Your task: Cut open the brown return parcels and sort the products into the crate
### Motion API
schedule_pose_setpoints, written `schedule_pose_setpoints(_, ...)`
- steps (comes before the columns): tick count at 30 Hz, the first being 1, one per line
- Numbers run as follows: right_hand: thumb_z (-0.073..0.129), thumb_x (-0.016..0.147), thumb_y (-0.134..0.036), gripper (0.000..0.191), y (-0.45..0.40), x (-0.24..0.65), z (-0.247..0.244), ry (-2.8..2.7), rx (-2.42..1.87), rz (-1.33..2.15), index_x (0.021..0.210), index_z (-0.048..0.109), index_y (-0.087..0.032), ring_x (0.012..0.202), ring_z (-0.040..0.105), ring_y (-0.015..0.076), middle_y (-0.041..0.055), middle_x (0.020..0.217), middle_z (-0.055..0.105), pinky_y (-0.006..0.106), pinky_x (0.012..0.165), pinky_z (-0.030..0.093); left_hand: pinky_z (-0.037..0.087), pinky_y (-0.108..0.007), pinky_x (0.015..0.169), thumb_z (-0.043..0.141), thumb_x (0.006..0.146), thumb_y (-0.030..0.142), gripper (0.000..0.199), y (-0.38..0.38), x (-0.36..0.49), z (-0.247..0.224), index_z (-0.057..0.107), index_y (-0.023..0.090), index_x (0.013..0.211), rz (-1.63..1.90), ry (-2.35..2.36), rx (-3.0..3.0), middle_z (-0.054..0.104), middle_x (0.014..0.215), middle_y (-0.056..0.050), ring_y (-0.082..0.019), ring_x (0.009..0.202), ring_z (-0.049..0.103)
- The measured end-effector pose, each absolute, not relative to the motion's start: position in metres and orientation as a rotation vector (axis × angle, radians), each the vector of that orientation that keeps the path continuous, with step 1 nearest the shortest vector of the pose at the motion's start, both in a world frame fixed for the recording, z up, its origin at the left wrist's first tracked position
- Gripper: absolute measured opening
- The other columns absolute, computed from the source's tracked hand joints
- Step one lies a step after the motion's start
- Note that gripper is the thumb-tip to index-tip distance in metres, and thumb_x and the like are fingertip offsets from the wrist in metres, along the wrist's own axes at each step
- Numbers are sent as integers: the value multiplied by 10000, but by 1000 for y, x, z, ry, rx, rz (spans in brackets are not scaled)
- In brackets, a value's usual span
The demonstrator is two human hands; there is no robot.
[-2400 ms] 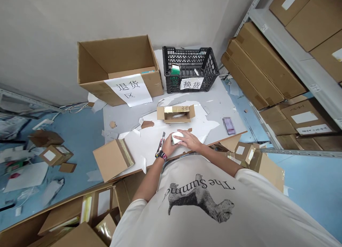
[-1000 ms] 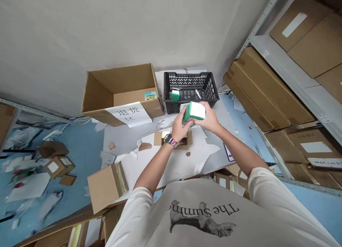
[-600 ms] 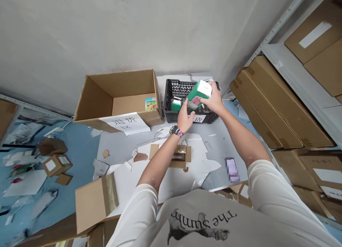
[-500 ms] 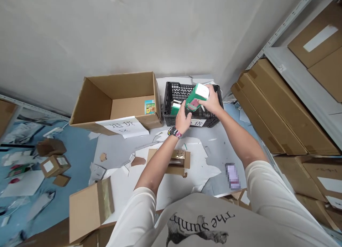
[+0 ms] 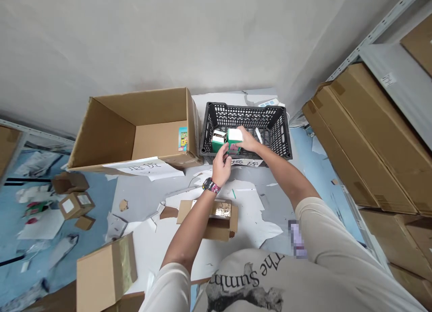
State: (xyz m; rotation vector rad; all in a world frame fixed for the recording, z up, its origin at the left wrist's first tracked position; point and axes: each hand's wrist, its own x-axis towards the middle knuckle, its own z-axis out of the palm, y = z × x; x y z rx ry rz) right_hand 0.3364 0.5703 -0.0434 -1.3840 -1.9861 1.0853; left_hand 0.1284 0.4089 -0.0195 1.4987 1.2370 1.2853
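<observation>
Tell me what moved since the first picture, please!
The green-and-white box moved forward from the table's near edge into the black crate, beside another green box. The right hand still grips it; the left hand has let go, though its fingers are close. The crate and big cardboard box stayed put.

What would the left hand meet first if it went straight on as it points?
The left hand would likely first meet the green box held by the right hand, though depth is unclear and its fingertips may already touch it.
</observation>
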Motion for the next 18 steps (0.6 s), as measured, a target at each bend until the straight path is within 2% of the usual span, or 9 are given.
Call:
schedule_pose_setpoints(4, 906, 671, -322, 816, 570, 329, -66, -2005, -1363, 1217, 1370, 489, -262, 1140, 674, 340, 69, 1232, 695, 513, 1059, 580, 575, -571, 1307, 628, 1175, 519, 580, 399, 127, -26, 585, 278, 1700, 1304, 1231, 1428, 628, 1736, -175, -351, 1587, 648)
schedule_pose_setpoints(9, 957, 694, -347, 1032, 569, 331, -76, -2021, -1353, 1295, 1583, 444, -238, 1289, 669, 356, 112, 1392, 685, 562, 1192, 555, 580, -589, 1293, 671, 1148, 552, 602, 384, 130, -36, 590, 279, 1679, 1292, 1231, 1340, 629, 1731, -181, -364, 1583, 651)
schedule_pose_setpoints(11, 977, 694, -358, 1161, 569, 334, -72, -2036, -1382, 1323, 1695, 401, -238, 1385, 657, 381, 144, 1508, 672, 588, 1266, 511, 589, -586, 1278, 683, 1139, 552, 599, 378, 131, -38, 598, 278, 1664, 1287, 1243, 1306, 631, 1728, -185, -365, 1575, 657)
schedule_pose_setpoints(14, 997, 697, -402, 1309, 568, 340, -61, -2016, -1425, 1346, 1814, 335, -233, 1584, 565, 420, 204, 1734, 564, 600, 1379, 403, 596, -564, 1266, 691, 1132, 539, 598, 368, 127, -38, 591, 284, 1664, 1291, 1249, 1280, 623, 1736, -186, -354, 1578, 656)
schedule_pose_setpoints(18, 967, 773, -545, 1211, 568, 344, -48, -1933, -1455, 1321, 1817, 418, -270, 1684, 492, 400, 185, 1852, 479, 618, 1432, 335, 596, -547, 1260, 691, 1122, 532, 623, 354, 114, -36, 567, 287, 1682, 1308, 1262, 1281, 605, 1752, -194, -351, 1588, 648)
